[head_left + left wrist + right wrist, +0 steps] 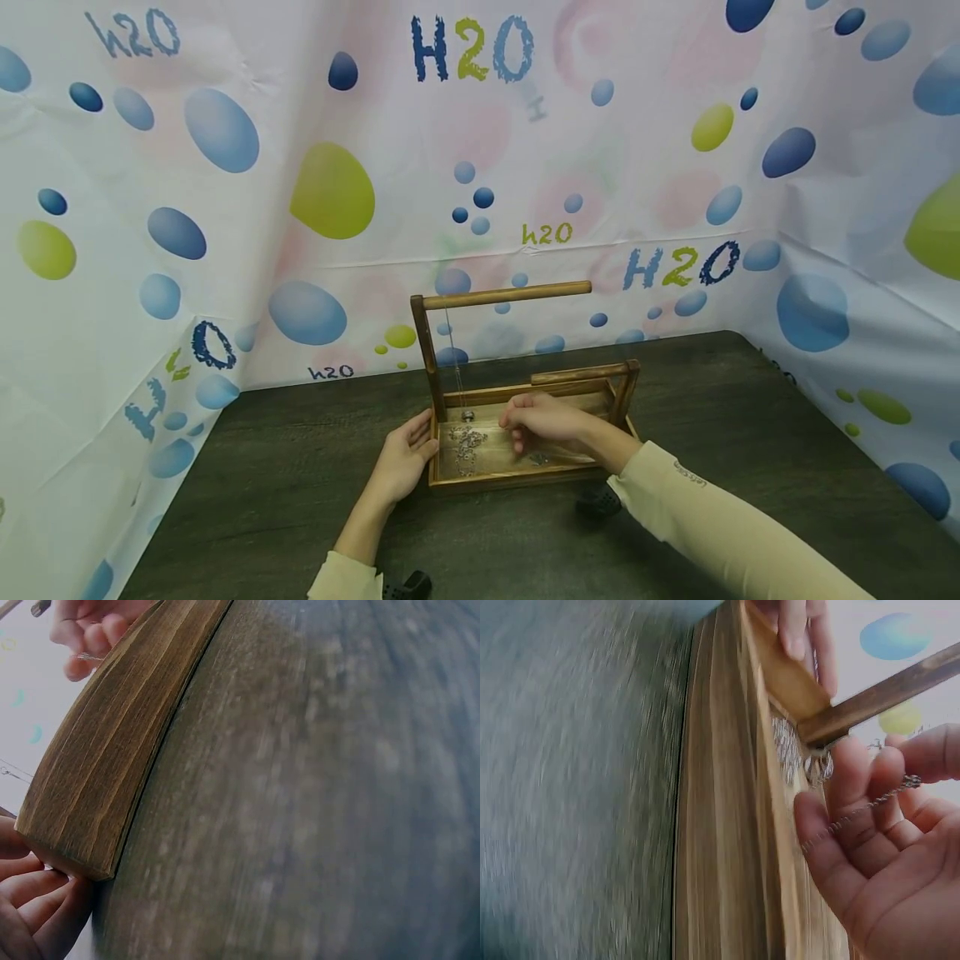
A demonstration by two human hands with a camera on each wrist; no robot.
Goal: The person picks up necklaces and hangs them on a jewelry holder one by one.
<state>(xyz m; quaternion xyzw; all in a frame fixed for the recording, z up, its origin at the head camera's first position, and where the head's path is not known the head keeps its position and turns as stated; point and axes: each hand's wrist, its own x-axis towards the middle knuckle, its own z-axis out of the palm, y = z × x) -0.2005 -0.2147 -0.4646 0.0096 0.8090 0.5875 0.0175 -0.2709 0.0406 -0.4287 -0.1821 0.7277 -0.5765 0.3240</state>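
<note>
A wooden jewelry stand (510,479) has a tray base and two posts with crossbars. My left hand (402,457) holds its left end, thumb and fingers on either side of the end wall (776,664). Over the tray, my right hand (551,419) pinches a thin silver chain (855,816) by its end between thumb and fingertip. The chain runs down across the curled fingers in the right wrist view. A tangle of silver chains (468,446) lies in the tray's left part, and a necklace (454,358) hangs from the taller bar (506,295).
Beneath the right wrist lies another small silver piece (539,458) in the tray. A shorter bar (577,374) stands at the right rear. The stand rests on a dark wood-grain table (300,467), with a printed white backdrop (480,125) behind and at the sides.
</note>
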